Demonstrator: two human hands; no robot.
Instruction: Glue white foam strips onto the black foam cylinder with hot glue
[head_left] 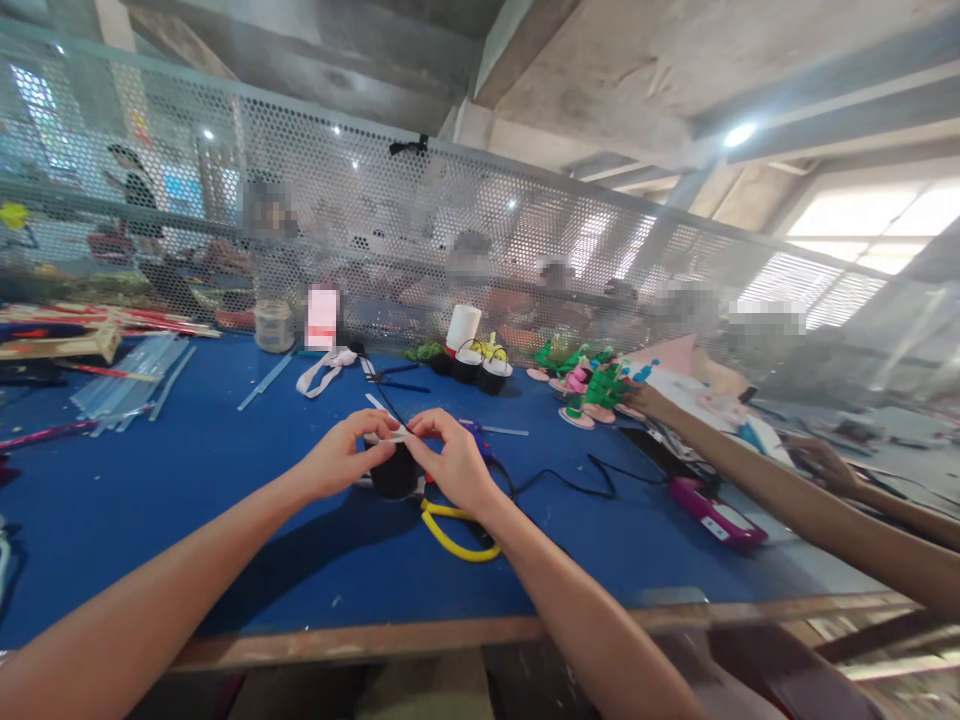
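Note:
My left hand point(349, 455) and my right hand point(456, 462) meet over the middle of the table. Both pinch the white upper edge of a small black bucket point(395, 476), one from each side. A thin black strip rises from its top between my fingers. Beside my right wrist lies a tool with yellow handles point(459, 548), its other end hidden by my hand and forearm. Just behind that hand a blue tool point(477, 437) is partly covered. The inside of the bucket is hidden.
Small black-and-white buckets point(495, 374) and green cactus-like figures point(600, 385) stand toward the back. Clear sticks point(133, 385) lie left. A black cord point(592, 488) runs right toward a magenta device point(716, 512). Another person's arm point(720, 460) reaches in. Perforated panel point(390, 230) behind.

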